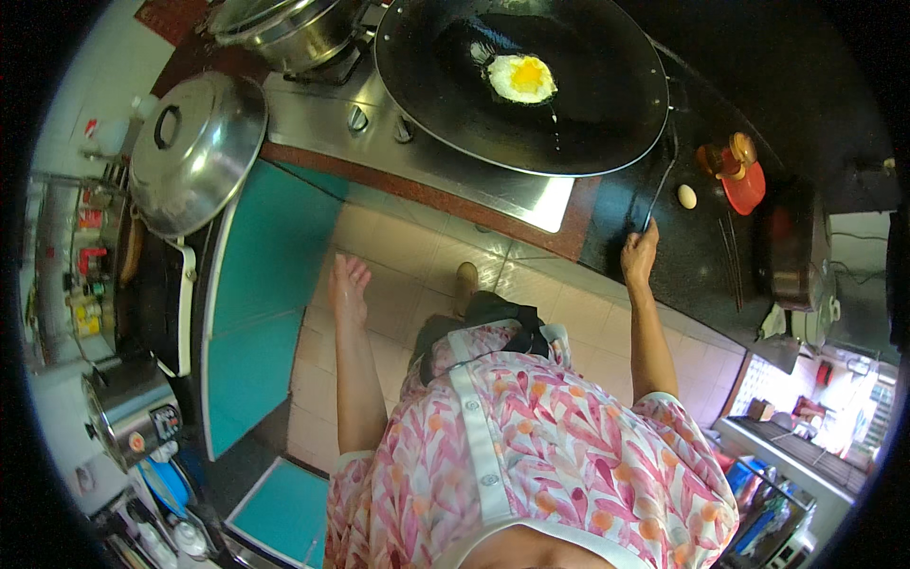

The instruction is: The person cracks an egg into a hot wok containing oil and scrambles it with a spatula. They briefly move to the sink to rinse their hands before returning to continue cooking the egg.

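Observation:
My right hand (pixel 641 252) grips the end of a slim metal utensil handle (pixel 665 174) over the dark countertop. That handle runs up along the right side of a big black wok (pixel 455 107), and its far end cannot be made out. In the wok lies a fried egg (pixel 510 87) with white edges and a yellow yolk. My left hand (pixel 348 288) hangs over the floor, holding nothing, fingers extended. Right of the utensil, a whole egg in its shell (pixel 687 196) rests on the counter.
Beside the shelled egg are a red and orange plastic container (pixel 741 178) and chopsticks (pixel 729 263). The steel stove (pixel 320 117) carries a metal pot (pixel 298 43). A domed lid (pixel 195 153) sits left, above teal cabinets (pixel 256 313). An electric cooker (pixel 135 416) stands lower left.

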The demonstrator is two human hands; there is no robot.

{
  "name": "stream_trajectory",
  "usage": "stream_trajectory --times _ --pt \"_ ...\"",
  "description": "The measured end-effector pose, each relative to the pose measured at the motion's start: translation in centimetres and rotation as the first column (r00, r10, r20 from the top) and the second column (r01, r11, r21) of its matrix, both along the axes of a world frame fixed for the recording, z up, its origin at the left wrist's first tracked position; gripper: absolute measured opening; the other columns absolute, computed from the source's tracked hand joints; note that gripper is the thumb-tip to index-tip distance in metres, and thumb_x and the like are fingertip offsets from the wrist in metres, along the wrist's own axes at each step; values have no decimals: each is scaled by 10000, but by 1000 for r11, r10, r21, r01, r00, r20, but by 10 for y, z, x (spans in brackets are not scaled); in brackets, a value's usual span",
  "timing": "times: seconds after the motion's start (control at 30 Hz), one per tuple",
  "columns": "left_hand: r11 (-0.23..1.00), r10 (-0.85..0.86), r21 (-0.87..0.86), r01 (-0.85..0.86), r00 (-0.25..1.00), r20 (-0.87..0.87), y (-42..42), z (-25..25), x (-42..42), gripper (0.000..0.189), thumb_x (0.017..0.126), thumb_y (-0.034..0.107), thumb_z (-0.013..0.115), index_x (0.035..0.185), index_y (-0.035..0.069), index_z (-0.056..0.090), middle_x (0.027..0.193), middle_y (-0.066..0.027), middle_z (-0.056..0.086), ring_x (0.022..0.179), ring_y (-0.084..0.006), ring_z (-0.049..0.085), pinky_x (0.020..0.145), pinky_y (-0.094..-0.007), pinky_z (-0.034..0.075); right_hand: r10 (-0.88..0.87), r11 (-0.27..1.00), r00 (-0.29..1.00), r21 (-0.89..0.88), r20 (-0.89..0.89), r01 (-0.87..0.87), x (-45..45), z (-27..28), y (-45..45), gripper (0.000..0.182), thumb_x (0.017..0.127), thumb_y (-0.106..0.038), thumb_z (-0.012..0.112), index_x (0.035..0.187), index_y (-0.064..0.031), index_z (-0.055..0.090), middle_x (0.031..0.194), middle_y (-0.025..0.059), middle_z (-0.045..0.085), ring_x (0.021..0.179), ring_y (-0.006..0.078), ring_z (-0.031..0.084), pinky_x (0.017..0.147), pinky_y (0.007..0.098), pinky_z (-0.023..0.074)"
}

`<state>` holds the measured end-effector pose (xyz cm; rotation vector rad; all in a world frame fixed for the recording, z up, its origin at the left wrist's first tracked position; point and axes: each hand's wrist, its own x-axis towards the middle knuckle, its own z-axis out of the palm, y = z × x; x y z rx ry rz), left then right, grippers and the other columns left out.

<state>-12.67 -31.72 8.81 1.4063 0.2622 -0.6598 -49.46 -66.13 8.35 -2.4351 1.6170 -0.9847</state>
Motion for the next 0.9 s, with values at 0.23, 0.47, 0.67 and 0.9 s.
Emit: stream_trajectory --times 0.23,0.47,0.67,0.9 --pt "948 304 -50 -313 942 -141 -77 -15 119 606 897 448 405 1283 -3 284 1119 -148 417 777 -185 434 686 -306 422 -239 970 905 133 351 205 8 30 20 361 851 -166 543 1150 -11 412 757 112 523 649 179 495 629 304 431" --pt "849 481 12 -528 763 -433 -128 -26 190 425 925 351 300 1169 25 423 984 -96 509 751 -152 421 640 -283 417 -154 974 822 226 548 31 25 171 61 185 899 -153 469 1040 -39 431 679 29 488 567 92 493 539 232 427" --pt "852 510 183 -490 699 -501 -161 -32 198 384 903 283 311 1101 0 478 1015 -107 532 815 -191 465 693 -315 434 -343 931 932 87 -120 354 5 255 53 289 883 -333 485 1013 -86 561 771 95 581 711 186 559 660 325 429" --pt "739 650 521 -426 656 -385 -175 -17 197 350 877 205 325 1022 -29 542 1051 -121 558 890 -237 516 755 -352 454 -35 951 827 236 -561 200 71 357 62 361 846 -377 506 1177 -237 536 1021 97 618 915 289 595 747 362 451"
